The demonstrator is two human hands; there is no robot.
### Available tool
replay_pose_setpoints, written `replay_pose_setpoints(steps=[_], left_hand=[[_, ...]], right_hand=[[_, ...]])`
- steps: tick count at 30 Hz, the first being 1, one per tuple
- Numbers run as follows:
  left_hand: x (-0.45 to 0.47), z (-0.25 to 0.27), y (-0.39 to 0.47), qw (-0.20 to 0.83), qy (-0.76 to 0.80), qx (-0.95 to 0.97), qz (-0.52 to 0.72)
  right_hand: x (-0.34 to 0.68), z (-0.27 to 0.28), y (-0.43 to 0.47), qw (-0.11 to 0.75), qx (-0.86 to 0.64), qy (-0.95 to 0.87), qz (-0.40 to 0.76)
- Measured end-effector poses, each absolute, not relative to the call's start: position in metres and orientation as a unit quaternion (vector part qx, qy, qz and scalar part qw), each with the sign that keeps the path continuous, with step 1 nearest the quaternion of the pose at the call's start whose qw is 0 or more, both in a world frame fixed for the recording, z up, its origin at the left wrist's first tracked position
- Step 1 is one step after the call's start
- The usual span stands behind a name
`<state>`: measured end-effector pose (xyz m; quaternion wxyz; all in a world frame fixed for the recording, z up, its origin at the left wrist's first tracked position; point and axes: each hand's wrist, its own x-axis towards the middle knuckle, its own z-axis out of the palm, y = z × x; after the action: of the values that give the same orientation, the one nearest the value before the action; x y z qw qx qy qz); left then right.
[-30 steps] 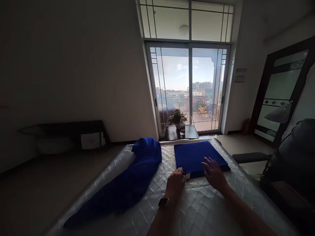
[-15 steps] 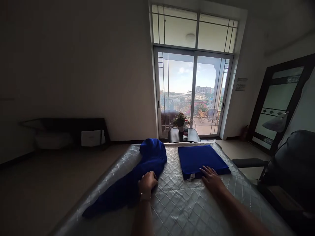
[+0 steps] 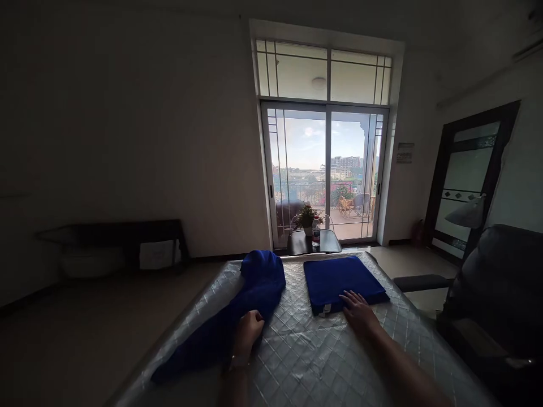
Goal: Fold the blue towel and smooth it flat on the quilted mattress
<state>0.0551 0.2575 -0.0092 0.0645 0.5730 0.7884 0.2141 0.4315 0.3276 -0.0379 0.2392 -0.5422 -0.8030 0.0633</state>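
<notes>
A crumpled blue cloth point(image 3: 263, 282) stretches diagonally across the left half of the quilted silver table cover. My left hand point(image 3: 250, 329) is closed on this cloth at its right edge, fingers curled in. To the right lies a second blue cloth point(image 3: 339, 277), folded into a neat flat rectangle with a small white label point(image 3: 326, 309) at its near edge. My right hand point(image 3: 358, 310) rests on the near edge of the folded cloth, palm down with fingers stretched out and spread.
The silver quilted cover point(image 3: 305, 356) drapes over the table. Beyond its far edge stands a small dark table point(image 3: 300, 244) with a potted plant point(image 3: 306, 217) and a bottle point(image 3: 316, 232). A black chair point(image 3: 500, 277) is at the right. Glass sliding doors point(image 3: 326, 169) are behind.
The view has tilted up and shifted slightly right, so the room sits lower in the picture. My left hand still grips the crumpled cloth, and my right hand stays on the folded one.
</notes>
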Motion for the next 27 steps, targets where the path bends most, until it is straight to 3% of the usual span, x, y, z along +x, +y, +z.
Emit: replay_pose_setpoints(steps=[18, 23, 27], left_hand=[[0.045, 0.028, 0.241, 0.045, 0.792, 0.557, 0.245], [0.049, 0.059, 0.231, 0.019, 0.784, 0.532, 0.319], [0.043, 0.098, 0.22, -0.057, 0.782, 0.442, 0.436]], right_hand=[[0.438, -0.04, 0.326, 0.266, -0.54, -0.792, 0.099], [0.438, -0.038, 0.324, 0.247, -0.553, -0.788, 0.11], [0.438, -0.034, 0.32, 0.248, -0.554, -0.786, 0.113]])
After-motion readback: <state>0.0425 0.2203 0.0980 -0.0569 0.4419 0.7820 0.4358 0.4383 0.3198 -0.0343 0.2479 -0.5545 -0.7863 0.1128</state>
